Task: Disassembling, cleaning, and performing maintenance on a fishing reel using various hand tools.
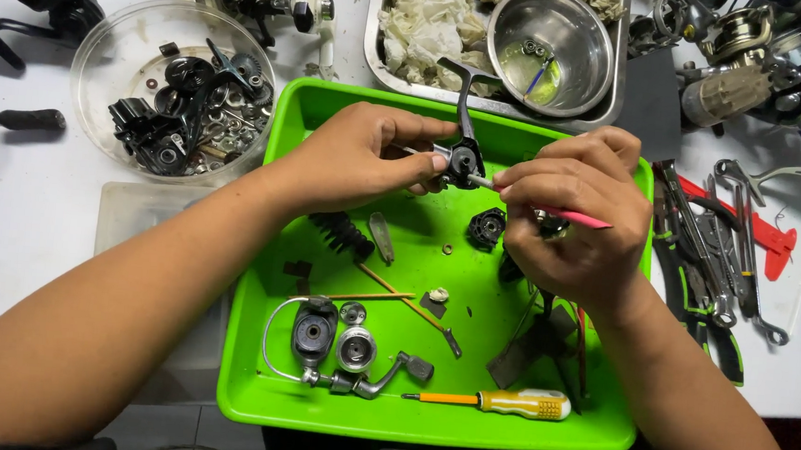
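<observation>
My left hand point(358, 156) grips a small black reel part point(463, 154) with a curved black handle arm rising from it, held above the green tray point(261, 337). My right hand point(575, 218) pinches a thin pink-handled tool point(575, 217) whose tip touches that black part. Both hands hover over the tray's upper half. Below them lie a black spool-like piece point(487, 228), a ribbed black part point(339, 232), wooden sticks point(386, 296) and a reel rotor with wire bail point(316, 334).
A yellow-handled screwdriver point(510, 403) lies at the tray's front. A clear bowl of black reel parts point(184, 97) sits left, a metal tray with cloths and a steel bowl point(549, 47) behind. Pliers and wrenches point(717, 266) lie right; fishing reels point(750, 61) at the back.
</observation>
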